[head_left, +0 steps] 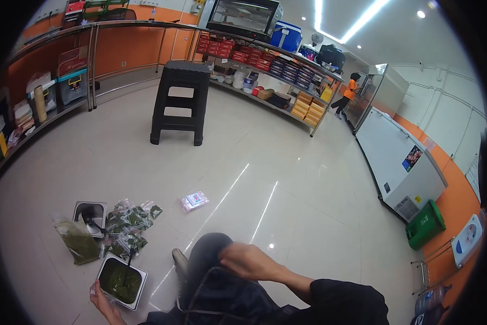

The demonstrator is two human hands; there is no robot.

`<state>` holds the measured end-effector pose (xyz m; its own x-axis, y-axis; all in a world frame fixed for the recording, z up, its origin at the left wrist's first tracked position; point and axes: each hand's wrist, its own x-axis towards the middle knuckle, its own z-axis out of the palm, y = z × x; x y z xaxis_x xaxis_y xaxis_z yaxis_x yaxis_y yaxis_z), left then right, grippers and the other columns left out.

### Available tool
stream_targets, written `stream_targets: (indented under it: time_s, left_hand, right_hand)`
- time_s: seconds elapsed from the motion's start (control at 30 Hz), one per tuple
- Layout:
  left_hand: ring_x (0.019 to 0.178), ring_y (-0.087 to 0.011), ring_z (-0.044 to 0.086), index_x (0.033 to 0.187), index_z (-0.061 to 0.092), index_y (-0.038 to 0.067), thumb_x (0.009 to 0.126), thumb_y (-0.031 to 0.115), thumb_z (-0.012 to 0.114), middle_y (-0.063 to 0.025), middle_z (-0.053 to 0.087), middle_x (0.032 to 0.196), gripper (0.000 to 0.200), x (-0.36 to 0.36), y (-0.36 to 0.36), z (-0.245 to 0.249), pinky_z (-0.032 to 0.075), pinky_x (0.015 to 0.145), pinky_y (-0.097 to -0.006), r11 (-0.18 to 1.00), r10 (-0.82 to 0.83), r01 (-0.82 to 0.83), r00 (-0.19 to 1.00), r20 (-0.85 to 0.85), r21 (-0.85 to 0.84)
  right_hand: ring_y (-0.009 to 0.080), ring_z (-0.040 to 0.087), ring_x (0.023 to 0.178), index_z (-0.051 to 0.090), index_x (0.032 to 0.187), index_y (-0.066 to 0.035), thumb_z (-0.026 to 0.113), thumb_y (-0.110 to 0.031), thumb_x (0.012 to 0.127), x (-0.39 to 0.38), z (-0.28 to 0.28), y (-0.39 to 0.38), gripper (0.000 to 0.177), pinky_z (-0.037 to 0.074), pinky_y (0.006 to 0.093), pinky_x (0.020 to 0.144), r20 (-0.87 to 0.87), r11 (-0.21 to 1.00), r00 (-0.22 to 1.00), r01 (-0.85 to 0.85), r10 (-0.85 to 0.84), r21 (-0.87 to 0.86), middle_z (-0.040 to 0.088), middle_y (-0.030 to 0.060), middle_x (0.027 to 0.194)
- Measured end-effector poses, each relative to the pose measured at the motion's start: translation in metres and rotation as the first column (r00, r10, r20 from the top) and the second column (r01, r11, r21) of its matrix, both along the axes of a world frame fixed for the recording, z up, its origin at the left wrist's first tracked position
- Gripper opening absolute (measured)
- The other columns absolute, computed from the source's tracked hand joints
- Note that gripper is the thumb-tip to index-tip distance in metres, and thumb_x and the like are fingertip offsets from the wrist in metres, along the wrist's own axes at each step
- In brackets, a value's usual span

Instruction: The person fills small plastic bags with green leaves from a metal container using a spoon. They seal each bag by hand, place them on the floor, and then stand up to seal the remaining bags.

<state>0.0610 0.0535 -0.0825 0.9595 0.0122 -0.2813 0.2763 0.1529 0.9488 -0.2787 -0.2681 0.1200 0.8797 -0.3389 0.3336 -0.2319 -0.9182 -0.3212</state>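
Observation:
My left hand (101, 303) grips the near corner of a square steel container (121, 280) on the floor; it holds green paste, and a dark utensil handle stands in it. My right hand (247, 260) rests on my raised knee in dark trousers, fingers curled under and holding nothing. Just beyond the container lie several clear bags of green leaves (128, 221), a bag of green powder (78, 242) and a second steel container (90, 213) with a scoop in it.
A small clear packet (193, 201) lies on the tiled floor. A black plastic stool (179, 100) stands further off. Metal shelves with boxes line the back and left walls. At the right are a white chest freezer (400, 162) and a green bin (425, 223). A person in orange (350, 92) stands far back.

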Motion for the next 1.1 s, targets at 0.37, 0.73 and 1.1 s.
stream_targets:
  time_s: [0.37, 0.73, 1.1]
  left_hand:
    - [0.093, -0.0182, 0.062, 0.104, 0.067, 0.003, 0.093, 0.029, 0.067, -0.0059, 0.068, 0.1, 0.028, -0.001, 0.001, 0.007, 0.048, 0.086, -0.0333, 1.0, 0.028, -0.027, 0.999, -0.044, 0.008]
    - [0.094, -0.017, 0.062, 0.106, 0.067, 0.003, 0.093, 0.028, 0.068, -0.0053, 0.068, 0.102, 0.028, -0.002, 0.007, 0.011, 0.047, 0.086, -0.0327, 0.998, -0.053, 0.051, 0.998, -0.043, -0.034]
    - [0.097, -0.0178, 0.063, 0.11, 0.067, 0.003, 0.091, 0.031, 0.07, -0.0058, 0.068, 0.104, 0.034, 0.001, 0.007, -0.001, 0.048, 0.088, -0.0341, 0.998, -0.061, 0.061, 0.998, -0.016, -0.017]
  right_hand:
    - [0.0106, 0.044, 0.048, 0.07, 0.092, 0.003, 0.066, -0.01, 0.088, 0.01, 0.234, 0.062, 0.014, 0.036, 0.0292, 0.045, 0.165, 0.608, 0.638, -0.577, 0.753, -0.545, 0.044, -0.0008, 0.057]
    - [0.019, 0.057, 0.055, 0.06, 0.076, -0.006, 0.07, -0.01, 0.072, 0.07, 0.254, 0.068, 0.012, 0.043, 0.0311, 0.05, 0.417, 0.784, 0.81, -0.084, 0.413, -0.615, 0.057, 0.005, 0.063]
    - [0.0389, 0.052, 0.121, 0.061, 0.124, -0.007, 0.058, -0.038, 0.094, 0.063, -0.071, -0.014, 0.043, 0.044, 0.0556, 0.095, -0.158, 0.989, 0.986, 0.036, -0.059, -0.145, 0.059, 0.0171, 0.119]
